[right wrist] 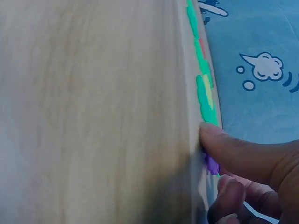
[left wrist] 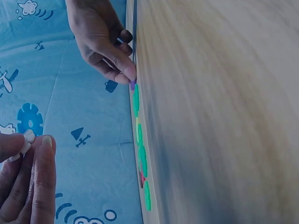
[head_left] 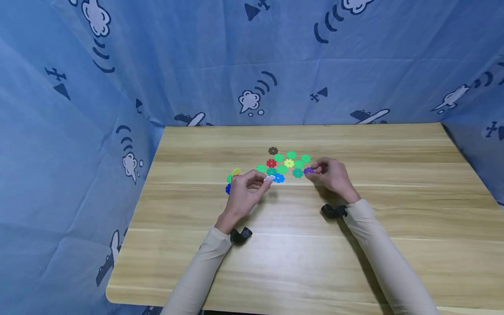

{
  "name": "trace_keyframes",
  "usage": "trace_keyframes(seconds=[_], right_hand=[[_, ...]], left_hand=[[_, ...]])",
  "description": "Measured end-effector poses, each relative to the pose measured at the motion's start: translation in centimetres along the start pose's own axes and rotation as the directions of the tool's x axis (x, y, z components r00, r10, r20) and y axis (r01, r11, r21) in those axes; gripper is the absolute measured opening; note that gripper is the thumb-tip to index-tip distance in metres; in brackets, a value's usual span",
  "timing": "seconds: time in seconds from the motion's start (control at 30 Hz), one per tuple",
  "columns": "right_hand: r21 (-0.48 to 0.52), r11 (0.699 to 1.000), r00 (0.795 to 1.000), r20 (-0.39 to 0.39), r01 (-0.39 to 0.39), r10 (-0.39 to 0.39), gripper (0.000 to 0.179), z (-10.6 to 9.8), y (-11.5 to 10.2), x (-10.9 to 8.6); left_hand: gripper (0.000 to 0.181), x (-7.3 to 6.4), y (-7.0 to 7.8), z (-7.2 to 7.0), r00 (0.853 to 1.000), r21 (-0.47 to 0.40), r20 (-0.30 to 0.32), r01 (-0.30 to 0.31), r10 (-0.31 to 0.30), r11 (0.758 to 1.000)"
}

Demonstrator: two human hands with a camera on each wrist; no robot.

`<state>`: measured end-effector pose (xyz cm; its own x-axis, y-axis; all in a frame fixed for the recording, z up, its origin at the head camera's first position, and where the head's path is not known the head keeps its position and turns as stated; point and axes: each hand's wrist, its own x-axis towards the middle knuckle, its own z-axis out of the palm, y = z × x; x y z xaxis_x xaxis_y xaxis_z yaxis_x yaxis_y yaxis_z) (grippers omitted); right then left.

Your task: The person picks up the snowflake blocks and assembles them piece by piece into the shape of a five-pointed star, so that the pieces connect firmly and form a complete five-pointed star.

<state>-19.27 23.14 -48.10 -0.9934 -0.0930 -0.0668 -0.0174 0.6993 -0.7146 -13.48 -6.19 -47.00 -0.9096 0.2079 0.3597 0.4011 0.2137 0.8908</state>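
My left hand (head_left: 246, 192) pinches a white notched plastic disc (head_left: 269, 178) between thumb and fingers. A blue notched disc (head_left: 279, 178) stands out from the white one, and in the left wrist view this blue disc (left wrist: 30, 117) appears joined to it, up off the table. To the right, my right hand (head_left: 331, 176) pinches a purple notched disc (head_left: 309, 171), low at the right edge of the loose discs. The right wrist view has the thumb over most of the purple disc (right wrist: 212, 164).
Several green discs (head_left: 291, 155), a red disc (head_left: 271, 163), a yellow disc (head_left: 289, 163) and a brown disc (head_left: 273, 151) lie on the wooden table (head_left: 299, 253). More discs, including a dark blue disc (head_left: 228, 189), are partly hidden behind the left hand. A blue patterned curtain (head_left: 220, 87) surrounds the table.
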Motion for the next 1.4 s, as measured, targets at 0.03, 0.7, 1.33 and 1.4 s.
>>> trace_keyframes(seconds=[0.03, 0.7, 1.33, 1.4], right_hand=[[0.006, 1.0, 1.0, 0.008, -0.01, 0.01, 0.034, -0.1, 0.0, 0.0], [0.256, 0.965, 0.985, 0.146, 0.052, -0.092, 0.026, -0.5, -3.8, -3.7], [0.386, 0.913, 0.961, 0.175, 0.132, -0.213, 0.025, 1.5, -6.7, -6.1], [0.392, 0.91, 0.957, 0.188, 0.133, -0.221, 0.025, 1.6, -6.7, -6.2]], left_hand=[[0.014, 0.0, 0.0, 0.0, 1.0, 0.002, -0.001, 0.0, 0.0, 1.0], [0.012, -0.3, 0.8, 0.1, 0.999, 0.094, 0.031, -0.012, 0.009, 0.996], [0.012, -0.5, 1.3, 0.6, 0.99, 0.18, 0.072, -0.132, 0.121, 0.975], [0.012, -0.6, 1.2, 0.6, 0.99, 0.182, 0.069, -0.137, 0.126, 0.974]])
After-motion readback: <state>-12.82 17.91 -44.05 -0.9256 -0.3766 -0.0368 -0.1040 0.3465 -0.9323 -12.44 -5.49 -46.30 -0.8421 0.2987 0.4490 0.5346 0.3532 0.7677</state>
